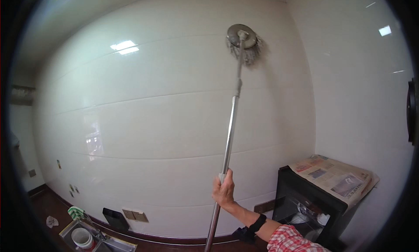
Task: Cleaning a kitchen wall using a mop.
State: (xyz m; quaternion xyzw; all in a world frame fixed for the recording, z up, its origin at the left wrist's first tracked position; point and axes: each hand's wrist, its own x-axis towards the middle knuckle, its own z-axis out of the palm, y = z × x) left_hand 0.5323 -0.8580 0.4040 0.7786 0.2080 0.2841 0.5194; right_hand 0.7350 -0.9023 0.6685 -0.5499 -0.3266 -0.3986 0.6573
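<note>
My right hand point(224, 188) is closed around the metal pole point(230, 134) of a round-headed string mop. The arm comes from the lower right, in a red checked sleeve with a black band on the forearm. At the pole's upper end, the mop head point(243, 37) lies against the glossy white wall panels point(163, 121), high up near the right corner, its grey strands hanging below the disc. The pole runs down past the hand and out at the bottom edge. My left hand is out of view.
A black cabinet point(307, 199) with newspaper point(337, 180) on top stands in the right corner, dishes inside. At the lower left are a sink point(118, 244), a white bucket point(81, 238), a faucet point(100, 234), a green-striped cloth point(76, 212) and a black box point(115, 219). Wall sockets point(135, 215) sit nearby.
</note>
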